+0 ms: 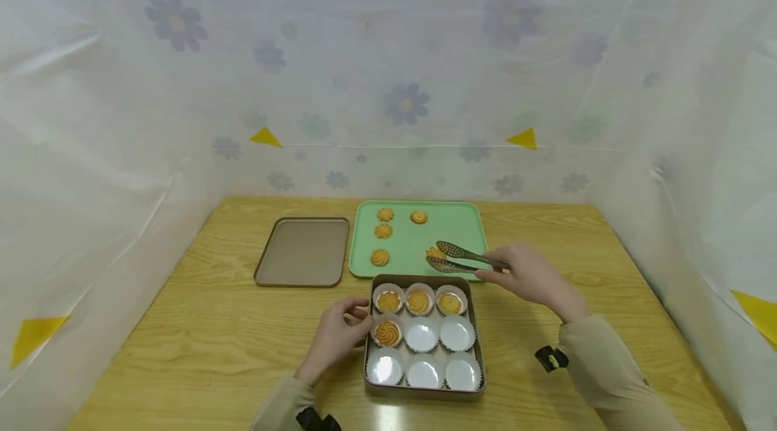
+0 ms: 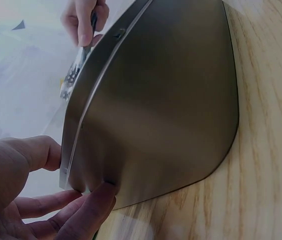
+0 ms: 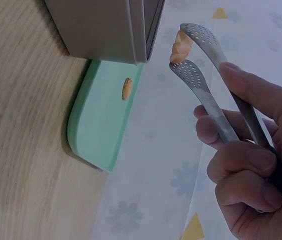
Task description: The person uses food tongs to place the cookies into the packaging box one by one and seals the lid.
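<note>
My right hand [image 1: 534, 277] holds metal tongs [image 1: 455, 251] with perforated ends. Between their tips is a piped cookie [image 3: 181, 47], above the near right part of the green tray [image 1: 425, 270]. With thumb and fingers, my left hand [image 1: 336, 336] grips the left wall of a deep rectangular baking tin [image 2: 156, 100]. White paper cups [image 1: 421, 334] stand in rows inside it. Swirled cookies [image 1: 387, 333] sit in the back row's cups and the middle row's left cup; the other cups hold nothing.
More cookies [image 1: 380, 257] lie on the green tray, mostly along its left side, with one round cookie [image 1: 419, 216] at the back. A shallow brown tray [image 1: 303, 252] lies to its left. White flowered sheeting [image 1: 405, 168] closes off the wooden table's back and sides.
</note>
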The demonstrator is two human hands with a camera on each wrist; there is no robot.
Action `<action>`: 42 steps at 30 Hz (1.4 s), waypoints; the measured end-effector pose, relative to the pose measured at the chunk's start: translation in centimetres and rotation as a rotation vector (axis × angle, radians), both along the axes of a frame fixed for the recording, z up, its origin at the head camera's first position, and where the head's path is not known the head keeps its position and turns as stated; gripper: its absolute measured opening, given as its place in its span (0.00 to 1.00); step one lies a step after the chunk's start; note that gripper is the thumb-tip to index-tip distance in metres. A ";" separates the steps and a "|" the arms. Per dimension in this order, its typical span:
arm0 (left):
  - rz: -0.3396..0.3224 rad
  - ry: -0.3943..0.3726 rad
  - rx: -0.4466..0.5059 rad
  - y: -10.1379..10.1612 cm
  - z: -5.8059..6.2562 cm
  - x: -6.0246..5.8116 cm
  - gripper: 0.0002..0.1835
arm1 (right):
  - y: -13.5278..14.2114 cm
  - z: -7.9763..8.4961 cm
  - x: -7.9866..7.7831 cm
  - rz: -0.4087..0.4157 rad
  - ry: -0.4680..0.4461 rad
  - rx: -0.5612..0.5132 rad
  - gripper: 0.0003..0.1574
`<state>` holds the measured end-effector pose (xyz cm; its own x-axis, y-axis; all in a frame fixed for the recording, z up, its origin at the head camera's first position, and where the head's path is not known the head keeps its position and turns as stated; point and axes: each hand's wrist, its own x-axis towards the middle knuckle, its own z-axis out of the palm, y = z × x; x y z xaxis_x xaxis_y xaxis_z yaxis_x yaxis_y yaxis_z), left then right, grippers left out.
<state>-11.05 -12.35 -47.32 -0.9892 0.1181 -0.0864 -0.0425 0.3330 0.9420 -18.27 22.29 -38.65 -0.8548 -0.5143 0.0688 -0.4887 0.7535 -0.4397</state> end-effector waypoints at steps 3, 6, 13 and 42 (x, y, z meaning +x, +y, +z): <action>-0.001 0.002 -0.003 0.0 0.1 0.0 0.22 | 0.2 -0.2 1.1 0.038 0.001 -0.021 0.16; -0.002 -0.001 -0.001 0.0 0.1 0.0 0.22 | 0.3 -0.5 2.2 0.084 0.026 -0.047 0.20; 0.006 -0.010 0.005 0.0 0.1 0.1 0.22 | 0.2 -0.8 4.0 0.133 0.071 -0.005 0.12; 0.005 -0.023 0.011 0.1 0.2 0.1 0.23 | -1.1 -1.9 6.0 0.212 -0.006 0.070 0.16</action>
